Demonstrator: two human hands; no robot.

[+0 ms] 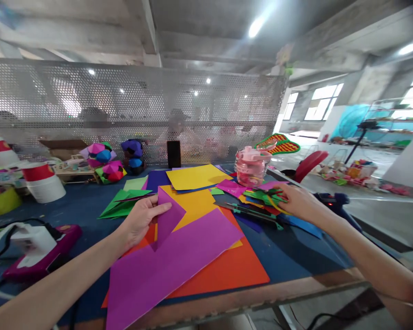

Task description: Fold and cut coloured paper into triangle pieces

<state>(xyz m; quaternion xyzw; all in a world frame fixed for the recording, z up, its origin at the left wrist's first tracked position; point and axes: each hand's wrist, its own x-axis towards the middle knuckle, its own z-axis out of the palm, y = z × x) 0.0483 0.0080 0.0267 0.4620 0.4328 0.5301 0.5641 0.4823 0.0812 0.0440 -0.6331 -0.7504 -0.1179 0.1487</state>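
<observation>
My left hand (143,219) pinches a folded purple paper triangle (170,213) between thumb and fingers, holding it raised over the stack. Below it a large purple paper sheet (179,256) lies slanted across an orange sheet (227,270) and yellow paper. At the right, my right hand (291,198) is closed on scissors (274,201) with a yellow handle loop, above a heap of coloured scraps; the fingers partly hide them. Long, narrow dark tools with green ends (254,213) lie just left of that hand.
A pink jar (251,166) stands behind the scraps, and a black phone-like slab (174,154) leans upright at the back. Green folded paper (120,205), paper balls (101,160), white cups (43,183) and a purple power strip (43,252) with cables occupy the left. A perforated screen (124,101) borders the table.
</observation>
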